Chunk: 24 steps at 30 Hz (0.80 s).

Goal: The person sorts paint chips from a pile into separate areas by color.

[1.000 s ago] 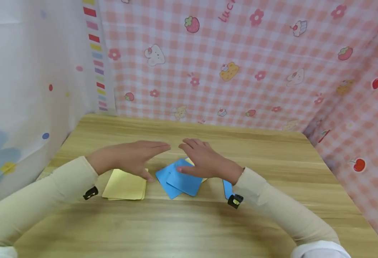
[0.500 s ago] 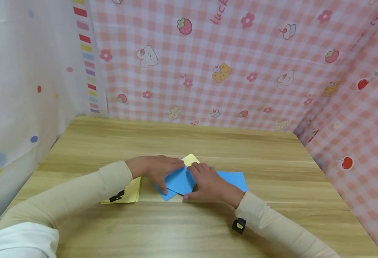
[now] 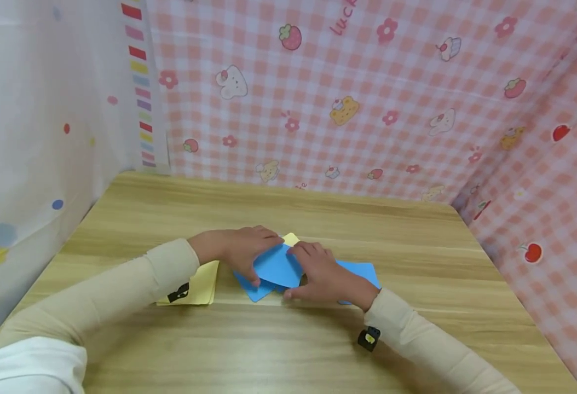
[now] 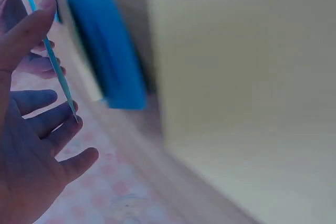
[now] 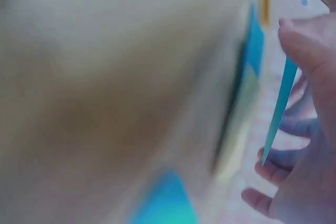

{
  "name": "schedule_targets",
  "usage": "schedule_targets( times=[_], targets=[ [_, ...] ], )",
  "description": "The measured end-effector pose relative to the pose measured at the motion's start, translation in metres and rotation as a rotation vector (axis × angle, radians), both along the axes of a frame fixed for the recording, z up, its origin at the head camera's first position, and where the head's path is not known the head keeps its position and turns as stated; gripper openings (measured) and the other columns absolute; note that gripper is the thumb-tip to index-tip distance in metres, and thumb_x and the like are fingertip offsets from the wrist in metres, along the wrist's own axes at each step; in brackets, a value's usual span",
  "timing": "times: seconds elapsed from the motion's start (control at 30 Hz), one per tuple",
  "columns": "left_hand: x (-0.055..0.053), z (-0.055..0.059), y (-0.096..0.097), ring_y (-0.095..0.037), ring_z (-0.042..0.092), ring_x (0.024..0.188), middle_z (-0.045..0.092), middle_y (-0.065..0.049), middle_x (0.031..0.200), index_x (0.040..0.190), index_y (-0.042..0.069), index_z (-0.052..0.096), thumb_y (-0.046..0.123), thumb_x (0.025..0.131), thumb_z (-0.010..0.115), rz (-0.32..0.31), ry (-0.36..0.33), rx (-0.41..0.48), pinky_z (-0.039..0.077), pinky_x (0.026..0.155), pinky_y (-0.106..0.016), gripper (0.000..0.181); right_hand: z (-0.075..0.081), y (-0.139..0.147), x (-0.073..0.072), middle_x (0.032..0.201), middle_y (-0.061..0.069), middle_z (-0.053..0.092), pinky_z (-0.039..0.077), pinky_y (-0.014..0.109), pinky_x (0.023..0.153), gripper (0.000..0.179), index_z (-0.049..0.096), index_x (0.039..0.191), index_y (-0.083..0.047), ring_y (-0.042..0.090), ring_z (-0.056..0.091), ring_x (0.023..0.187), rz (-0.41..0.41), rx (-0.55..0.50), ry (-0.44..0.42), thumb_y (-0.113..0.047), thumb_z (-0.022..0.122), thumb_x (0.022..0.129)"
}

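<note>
A blue square card (image 3: 278,266) with rounded corners is held between both hands, lifted over a small pile. On its left side, the thumb and fingers of my left hand (image 3: 241,249) grip the edges. My right hand (image 3: 323,273) holds the opposite side the same way. Seen edge-on in the left wrist view, the raised card (image 4: 62,80) is thin and stands apart from the pile. Beneath it lie another blue card (image 3: 255,288) and a yellow card (image 3: 291,238), mostly covered by the hands and the raised card.
Left of the pile, partly behind the left forearm, lies a stack of yellow cards (image 3: 202,284). More blue card (image 3: 362,272) shows to the right, behind the right hand. A wooden table (image 3: 249,350) carries everything, with patterned cloth (image 3: 318,82) hanging behind and at the sides.
Both hands have come down from above the table to the pile. They have taken hold of the top blue card by its sides and raised it slightly.
</note>
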<state>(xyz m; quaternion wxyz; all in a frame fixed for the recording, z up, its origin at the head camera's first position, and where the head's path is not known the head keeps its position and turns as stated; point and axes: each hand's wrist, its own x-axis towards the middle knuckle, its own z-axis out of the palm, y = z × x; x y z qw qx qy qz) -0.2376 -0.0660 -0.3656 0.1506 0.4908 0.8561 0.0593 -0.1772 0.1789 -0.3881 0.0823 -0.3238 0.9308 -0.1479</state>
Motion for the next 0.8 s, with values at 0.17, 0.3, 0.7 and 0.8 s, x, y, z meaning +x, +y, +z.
schedule_targets(
  times=[0.17, 0.3, 0.7, 0.8],
  targets=[
    [0.007, 0.024, 0.019, -0.036, 0.038, 0.14, 0.043, -0.019, 0.153, 0.155, -0.001, 0.034, 0.05, 0.083, 0.08, 0.001, 0.038, 0.072, 0.035, 0.114, -0.048, 0.099, 0.034, 0.032, -0.004, 0.152, 0.016, 0.038, 0.033, 0.063, 0.106, 0.072, 0.042, 0.146, -0.008, 0.038, 0.031, 0.139, 0.067, -0.114, -0.043, -0.037, 0.078, 0.09],
    [0.015, 0.041, 0.066, -0.033, 0.04, 0.138, 0.044, -0.016, 0.153, 0.157, 0.003, 0.033, 0.058, 0.086, 0.074, 0.039, 0.066, 0.045, 0.038, 0.111, -0.045, 0.099, 0.056, 0.075, -0.001, 0.154, 0.016, 0.034, 0.035, 0.064, 0.105, 0.072, 0.038, 0.148, -0.011, 0.038, 0.029, 0.14, 0.04, -0.122, -0.113, -0.024, 0.078, 0.09],
    [0.049, -0.004, 0.177, -0.018, 0.046, 0.126, 0.052, 0.001, 0.14, 0.151, 0.018, 0.043, 0.076, 0.081, 0.066, 0.146, 0.224, -0.147, 0.041, 0.102, -0.039, 0.094, 0.015, 0.153, 0.016, 0.146, 0.027, 0.044, 0.043, 0.064, 0.095, 0.074, 0.048, 0.136, -0.005, 0.047, 0.045, 0.128, 0.02, 0.017, -0.044, -0.024, 0.088, 0.077],
    [0.052, -0.015, 0.177, -0.017, 0.046, 0.126, 0.052, 0.001, 0.141, 0.152, 0.019, 0.042, 0.074, 0.08, 0.068, 0.155, 0.21, -0.156, 0.041, 0.101, -0.039, 0.094, 0.006, 0.152, 0.017, 0.146, 0.027, 0.043, 0.045, 0.062, 0.095, 0.074, 0.049, 0.136, -0.005, 0.047, 0.045, 0.128, 0.022, 0.028, -0.083, -0.027, 0.088, 0.077]
  ],
)
